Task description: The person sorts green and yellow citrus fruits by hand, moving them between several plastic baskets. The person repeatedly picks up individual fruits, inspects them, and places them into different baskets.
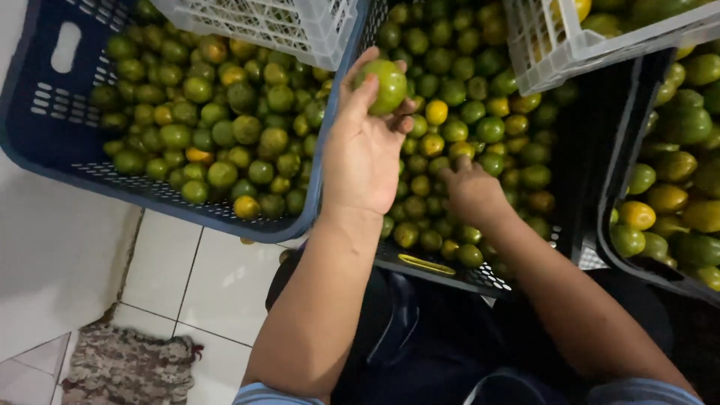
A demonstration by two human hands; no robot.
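Head view: sorting small citrus among crates on the floor.
The left hand (365,154) holds a green citrus fruit (383,85) up in its fingertips over the rim between the blue crate (45,142) and the dark middle crate (450,274); it seems under inspection, so placing it calls for choosing a crate. The right hand (471,191) digs into the middle crate's fruit, fingers buried, grip unclear.

Bare forearms, short blue sleeves

Both arms are uncovered down to the left hand (365,154) and right hand (471,191); light blue striped sleeve hems show, dark trousers below.
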